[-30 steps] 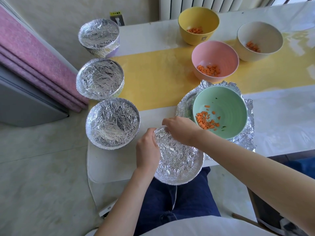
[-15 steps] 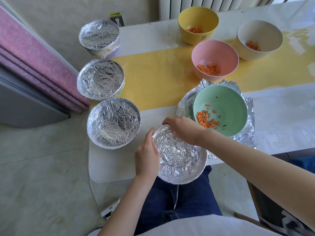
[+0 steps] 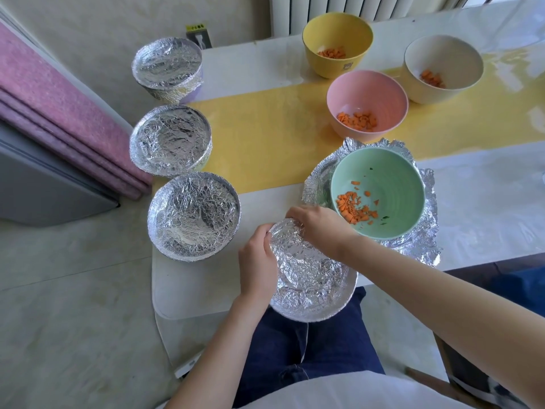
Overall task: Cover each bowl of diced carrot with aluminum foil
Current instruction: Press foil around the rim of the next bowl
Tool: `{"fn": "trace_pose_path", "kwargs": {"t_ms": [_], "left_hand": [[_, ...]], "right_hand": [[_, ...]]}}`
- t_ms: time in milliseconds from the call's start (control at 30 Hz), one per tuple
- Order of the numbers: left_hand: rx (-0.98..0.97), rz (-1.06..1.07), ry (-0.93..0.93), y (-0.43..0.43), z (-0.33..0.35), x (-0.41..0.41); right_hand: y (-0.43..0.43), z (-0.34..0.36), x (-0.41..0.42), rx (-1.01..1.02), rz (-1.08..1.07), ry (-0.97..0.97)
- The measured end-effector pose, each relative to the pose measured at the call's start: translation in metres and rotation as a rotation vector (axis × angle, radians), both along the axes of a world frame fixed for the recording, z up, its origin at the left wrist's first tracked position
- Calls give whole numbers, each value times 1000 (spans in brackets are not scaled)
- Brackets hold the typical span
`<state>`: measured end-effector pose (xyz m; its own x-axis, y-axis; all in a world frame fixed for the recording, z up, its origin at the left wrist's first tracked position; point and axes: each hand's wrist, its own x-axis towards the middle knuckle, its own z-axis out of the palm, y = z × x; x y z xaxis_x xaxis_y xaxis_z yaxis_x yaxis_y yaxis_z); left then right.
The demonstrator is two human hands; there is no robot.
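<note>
Foil-covered bowl [image 3: 312, 278] sits at the near edge of the table [image 3: 194, 284], partly overhanging toward the lap. Left hand [image 3: 258, 261]: grip clamped on the bowl's left rim, fingers curled against the crinkled foil. Right hand [image 3: 321, 228]: grip clamped on the far rim, fingers curled down onto the foil. Just beyond the right hand is the green bowl [image 3: 392, 169], uncovered, with diced carrot [image 3: 354, 211] inside. It stands on a loose foil sheet [image 3: 424, 249] whose edges turn up around it. Further back, uncovered and holding carrot: pink bowl [image 3: 368, 93], yellow bowl [image 3: 336, 31], cream bowl [image 3: 451, 57]. Row along the table's left edge, all foil-topped: near covered bowl [image 3: 193, 215], middle covered bowl [image 3: 171, 140], far covered bowl [image 3: 166, 63].
</note>
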<state>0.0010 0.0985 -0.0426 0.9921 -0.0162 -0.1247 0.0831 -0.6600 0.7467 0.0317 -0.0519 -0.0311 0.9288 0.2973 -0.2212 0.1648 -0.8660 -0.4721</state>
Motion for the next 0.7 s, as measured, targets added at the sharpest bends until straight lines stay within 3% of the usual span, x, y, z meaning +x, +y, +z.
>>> {"fn": "trace_pose_path", "kwargs": {"t_ms": [267, 700], "left_hand": [[44, -35, -40, -2, -2, 0], [-51, 26, 17, -3, 0, -2]], "right_hand": [[2, -4, 3, -33, 53, 4], [11, 10, 10, -138, 108, 51]]}}
